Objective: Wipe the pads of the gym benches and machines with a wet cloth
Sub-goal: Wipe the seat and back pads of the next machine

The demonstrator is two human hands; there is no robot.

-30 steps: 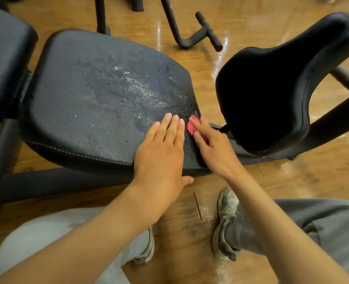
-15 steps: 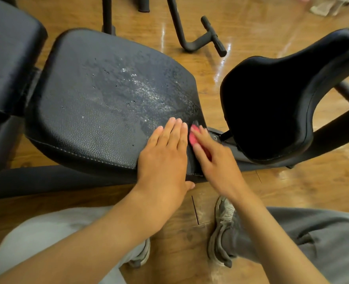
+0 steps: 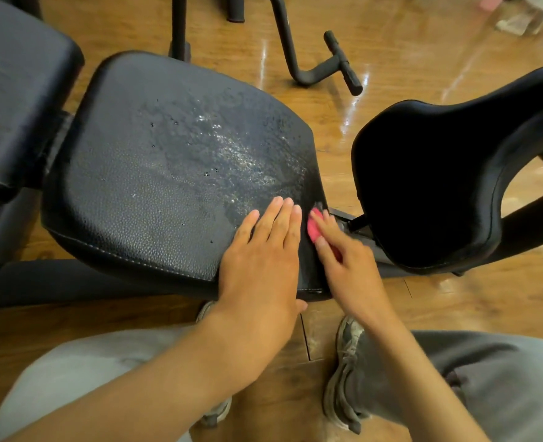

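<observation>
With the left hand (image 3: 260, 266) lying flat, fingers straight, on the wet black pebbled-leather seat pad (image 3: 155, 186), the right hand (image 3: 343, 260) apparently pinches the small pink cloth (image 3: 314, 225) beside those fingertips and should drag firmly along the pad's edge.

The right hand (image 3: 348, 266) has slid its pink cloth (image 3: 314, 227) a little farther along the right-hand edge of the seat pad (image 3: 155, 186), away from the person, so less pink shows between the fingers (image 3: 324, 220) than a second ago; it looks motion-blurred. The left hand (image 3: 264, 260), flat on the pad, has crept the same way beside it. The camera has tipped up and back: a bottle-like object (image 3: 525, 17), too blurred to identify, now shows beyond the fingertips at the top right.
</observation>
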